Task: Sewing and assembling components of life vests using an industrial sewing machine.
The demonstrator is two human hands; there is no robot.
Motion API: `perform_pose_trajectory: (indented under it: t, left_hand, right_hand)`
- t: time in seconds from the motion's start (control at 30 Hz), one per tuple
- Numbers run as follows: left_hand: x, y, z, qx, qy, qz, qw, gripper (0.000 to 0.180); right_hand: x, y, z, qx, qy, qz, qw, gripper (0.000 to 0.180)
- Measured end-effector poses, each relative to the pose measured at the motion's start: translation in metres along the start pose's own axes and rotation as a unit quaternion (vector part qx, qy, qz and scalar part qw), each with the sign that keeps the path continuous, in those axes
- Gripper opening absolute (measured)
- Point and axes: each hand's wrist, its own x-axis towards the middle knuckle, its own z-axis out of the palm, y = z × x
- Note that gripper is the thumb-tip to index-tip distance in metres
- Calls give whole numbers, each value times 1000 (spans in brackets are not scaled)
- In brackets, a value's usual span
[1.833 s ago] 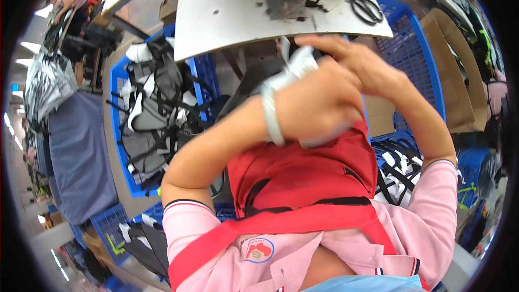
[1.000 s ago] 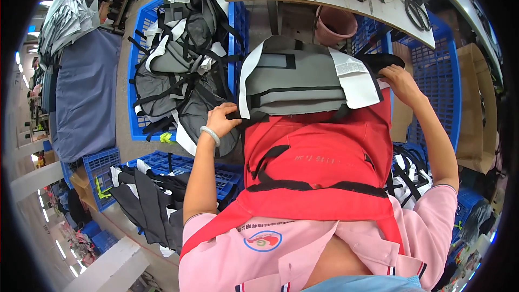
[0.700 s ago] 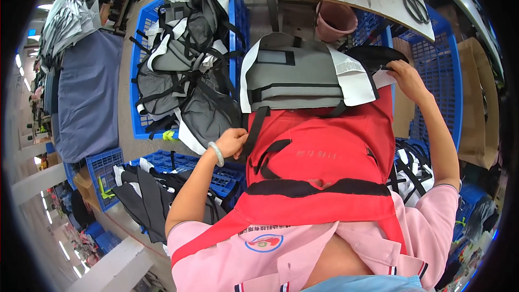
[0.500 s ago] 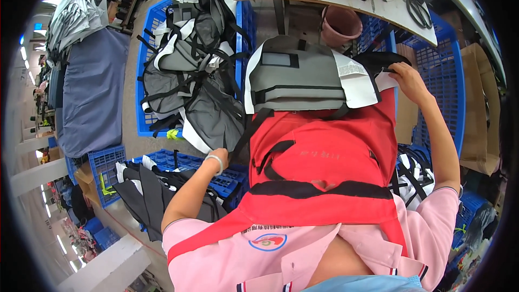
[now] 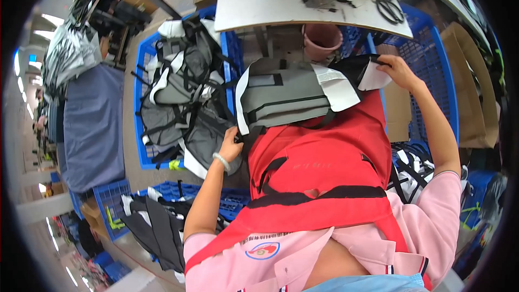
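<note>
A grey sewn bag panel (image 5: 294, 97) with black trim, a small window pocket and white edges lies across my red apron, over my lap. My right hand (image 5: 399, 71) is closed on the panel's far right end, where black fabric and a white flap (image 5: 374, 77) stick out. At the panel's near left corner, my left hand (image 5: 231, 145) pinches a black strap (image 5: 252, 138) that hangs there; its fingertips are partly hidden. A white piece (image 5: 338, 84) lies on the panel's right part.
To the left, a blue crate (image 5: 141, 146) holds heaped grey bag pieces with black straps. A white table (image 5: 259, 5) with scissors (image 5: 390, 11) stands ahead, a pink bucket (image 5: 321, 40) below it. Another blue crate (image 5: 444, 70) is at right, and dark pieces (image 5: 154, 227) lie at lower left.
My left hand has moved up from beside the crate's grey pieces to the panel's left corner. My right hand still grips the right end, and the panel has tilted slightly.
</note>
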Motion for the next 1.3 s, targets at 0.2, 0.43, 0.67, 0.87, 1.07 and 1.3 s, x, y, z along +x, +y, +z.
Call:
perform_pose_trajectory:
  t: [0.2,0.43,0.67,0.87,1.07,1.3]
  left_hand:
    - [26,56,-11,-58,162,30,985,16]
    - [33,269,-62,-81,-101,190,973,12]
    - [-23,428,-31,16,-363,319,875,11]
    - [57,443,-46,229,-184,463,836,33]
    - [124,431,-41,142,-163,359,908,27]
    - [182,424,-38,-54,-198,245,948,27]
  right_hand:
    - [-11,-18,-51,48,104,66,991,29]
    - [-52,-162,-63,-134,-49,-271,952,13]
    - [-51,-219,-95,-90,-37,-391,915,12]
    - [-41,-190,-104,0,-52,-238,970,17]
    - [12,-151,-100,73,-16,-173,982,21]
    - [59,-121,-104,51,-4,-123,991,29]
